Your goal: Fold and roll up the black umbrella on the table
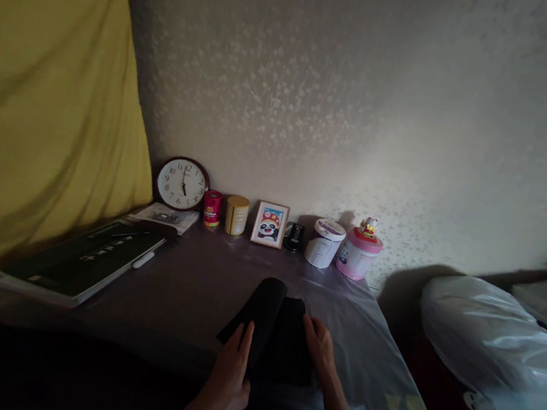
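Note:
A black, limp folded sheet (265,325), perhaps cloth, is between my hands at the near edge of the table; its exact kind is hard to make out in the dim light. Its left part curves up into a rounded fold, and its right part lies flatter. My left hand (231,371) grips the left flap, with two fingers straight along its surface. On the other side, my right hand (320,346) pinches the right edge between thumb and bent fingers.
Along the wall stand a round clock (183,184), a red can (212,209), a yellow can (236,215), a framed panda picture (269,225) and two tubs (325,244). A dark green board (90,255) lies left. White plastic bags (497,342) are at right.

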Motion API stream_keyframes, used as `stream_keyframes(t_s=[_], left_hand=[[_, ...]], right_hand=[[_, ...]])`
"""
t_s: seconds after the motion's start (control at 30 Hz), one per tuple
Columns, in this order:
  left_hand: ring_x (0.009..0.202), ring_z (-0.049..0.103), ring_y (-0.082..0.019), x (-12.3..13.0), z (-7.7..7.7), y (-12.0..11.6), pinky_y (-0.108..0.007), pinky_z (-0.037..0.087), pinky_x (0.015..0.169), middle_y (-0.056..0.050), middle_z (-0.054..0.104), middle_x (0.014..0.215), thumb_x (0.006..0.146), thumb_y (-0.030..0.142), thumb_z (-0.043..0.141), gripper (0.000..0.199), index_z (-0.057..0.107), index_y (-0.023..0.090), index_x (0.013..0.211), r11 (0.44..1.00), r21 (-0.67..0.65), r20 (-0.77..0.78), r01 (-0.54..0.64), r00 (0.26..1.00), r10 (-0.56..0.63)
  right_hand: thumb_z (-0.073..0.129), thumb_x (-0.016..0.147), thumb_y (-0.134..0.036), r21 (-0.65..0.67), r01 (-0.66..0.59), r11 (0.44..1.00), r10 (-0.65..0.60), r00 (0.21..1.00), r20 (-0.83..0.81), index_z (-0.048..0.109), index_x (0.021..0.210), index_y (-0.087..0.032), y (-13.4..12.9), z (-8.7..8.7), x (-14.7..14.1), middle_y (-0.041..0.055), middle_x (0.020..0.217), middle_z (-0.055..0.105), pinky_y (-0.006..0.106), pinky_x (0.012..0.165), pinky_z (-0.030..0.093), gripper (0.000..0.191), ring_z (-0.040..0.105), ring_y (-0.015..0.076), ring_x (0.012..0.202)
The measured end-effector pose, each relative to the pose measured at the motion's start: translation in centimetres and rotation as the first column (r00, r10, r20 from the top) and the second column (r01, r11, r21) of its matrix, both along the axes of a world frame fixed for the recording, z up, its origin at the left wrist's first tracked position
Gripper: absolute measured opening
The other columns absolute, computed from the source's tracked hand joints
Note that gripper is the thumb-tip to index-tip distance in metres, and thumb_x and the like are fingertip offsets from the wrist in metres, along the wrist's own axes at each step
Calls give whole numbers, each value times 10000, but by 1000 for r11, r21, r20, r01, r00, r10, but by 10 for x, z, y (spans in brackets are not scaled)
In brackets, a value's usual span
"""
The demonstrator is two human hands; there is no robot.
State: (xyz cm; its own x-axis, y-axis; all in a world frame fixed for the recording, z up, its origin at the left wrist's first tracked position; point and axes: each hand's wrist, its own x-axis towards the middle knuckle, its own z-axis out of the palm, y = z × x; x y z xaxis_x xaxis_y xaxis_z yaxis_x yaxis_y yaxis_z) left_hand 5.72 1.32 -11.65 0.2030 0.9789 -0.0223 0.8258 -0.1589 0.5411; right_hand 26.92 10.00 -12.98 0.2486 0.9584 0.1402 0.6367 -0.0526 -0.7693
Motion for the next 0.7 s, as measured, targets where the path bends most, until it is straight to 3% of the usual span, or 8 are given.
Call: stream_keyframes(t_s=[0.17,0.33,0.5,0.7], left_hand=[[1350,220,-249,1,-7,0,-342,243,1092,-216,162,1475,592,-33,457,901,78,48,1405,1000,17,22,-8,1000,7],[1351,215,-265,4,-11,2,-358,245,1089,-200,164,1480,576,-22,470,915,101,70,1407,999,22,39,-35,999,34],[1350,214,-282,9,-11,5,-370,228,1094,-214,160,1476,541,13,515,952,113,51,1403,997,-25,39,-78,996,79],[1352,205,-289,7,-15,4,-391,232,1094,-217,148,1477,531,-5,498,955,117,57,1404,999,3,27,-54,998,54]], right_hand=[[396,771,-508,26,10,1000,-11,1000,13,685,850,-152,11,1,-9,116,839,706,312,691,454,466,645,252,816],[429,733,-500,29,-54,998,55,998,-20,685,724,-161,16,3,-12,93,722,693,309,628,444,424,635,245,712],[467,737,-531,143,-138,980,158,977,-143,691,789,-154,16,19,-22,59,731,690,282,614,445,441,615,218,708],[489,715,-559,190,-143,971,179,965,-192,693,840,-124,34,33,-52,81,754,694,291,626,457,496,622,230,724]])
